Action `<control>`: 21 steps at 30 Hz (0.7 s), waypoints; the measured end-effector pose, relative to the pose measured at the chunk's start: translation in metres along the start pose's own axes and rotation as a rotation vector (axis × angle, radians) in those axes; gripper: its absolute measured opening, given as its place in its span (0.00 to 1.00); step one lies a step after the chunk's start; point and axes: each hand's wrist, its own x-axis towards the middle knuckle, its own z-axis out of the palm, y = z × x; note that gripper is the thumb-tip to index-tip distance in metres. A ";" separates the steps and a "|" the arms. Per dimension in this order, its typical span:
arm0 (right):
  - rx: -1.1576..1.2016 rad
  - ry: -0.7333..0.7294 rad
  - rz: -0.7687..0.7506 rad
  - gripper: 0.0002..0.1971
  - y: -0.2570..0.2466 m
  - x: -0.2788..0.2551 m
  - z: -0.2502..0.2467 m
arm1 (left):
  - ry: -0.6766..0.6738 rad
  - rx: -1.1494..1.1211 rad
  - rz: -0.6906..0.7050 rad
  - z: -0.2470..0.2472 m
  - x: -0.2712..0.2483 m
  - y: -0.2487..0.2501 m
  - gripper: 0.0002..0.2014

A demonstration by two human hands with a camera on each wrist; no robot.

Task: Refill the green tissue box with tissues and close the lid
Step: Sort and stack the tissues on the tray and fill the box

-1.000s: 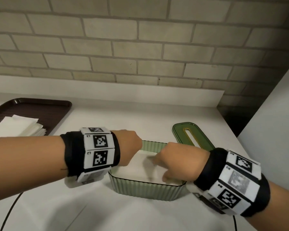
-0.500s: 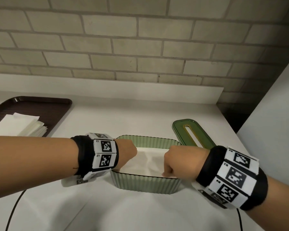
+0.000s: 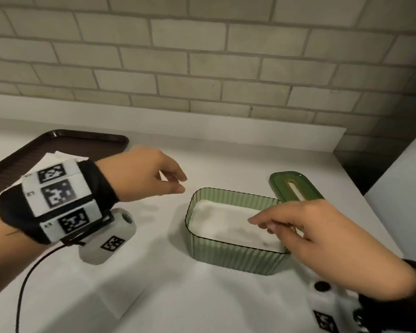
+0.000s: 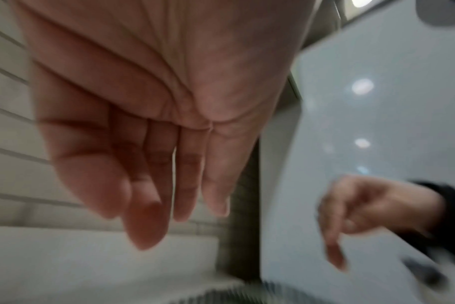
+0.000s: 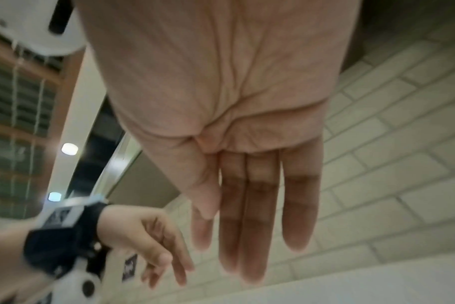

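Observation:
The ribbed green tissue box (image 3: 233, 257) stands open on the white counter, with a flat stack of white tissues (image 3: 226, 224) inside. Its dark green lid (image 3: 296, 186), with a slot in the top, lies just behind the box's right end. My left hand (image 3: 154, 175) hovers to the left of the box, fingers relaxed and empty; the left wrist view shows the same loose fingers (image 4: 153, 205). My right hand (image 3: 296, 227) hangs over the box's right end, fingers extended above the tissues and holding nothing. The right wrist view shows its straight fingers (image 5: 249, 226).
A dark brown tray (image 3: 65, 145) at the far left carries more white tissues (image 3: 55, 156). A low white backsplash ledge (image 3: 202, 126) and a brick wall run behind. A white panel (image 3: 404, 188) rises at the right, past the counter's edge. A black cable (image 3: 22, 292) trails at the left.
Both hands were fists pressing down on the tissues inside the box. They have lifted out and uncurled: the left moved away to the left, the right rose above the box's right end.

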 end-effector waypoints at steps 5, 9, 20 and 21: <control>0.495 0.041 0.039 0.11 -0.034 0.020 0.031 | 0.133 -0.485 -0.194 0.014 -0.057 -0.059 0.13; 0.436 -0.005 0.016 0.08 -0.057 0.053 0.063 | 0.059 -0.738 -0.301 0.048 -0.098 -0.090 0.38; -0.166 -0.445 0.083 0.26 -0.117 0.118 0.158 | 0.229 -0.741 -0.667 0.117 -0.155 -0.138 0.18; -0.202 -0.493 0.087 0.28 -0.122 0.120 0.163 | 0.227 -0.746 -0.679 0.118 -0.156 -0.140 0.19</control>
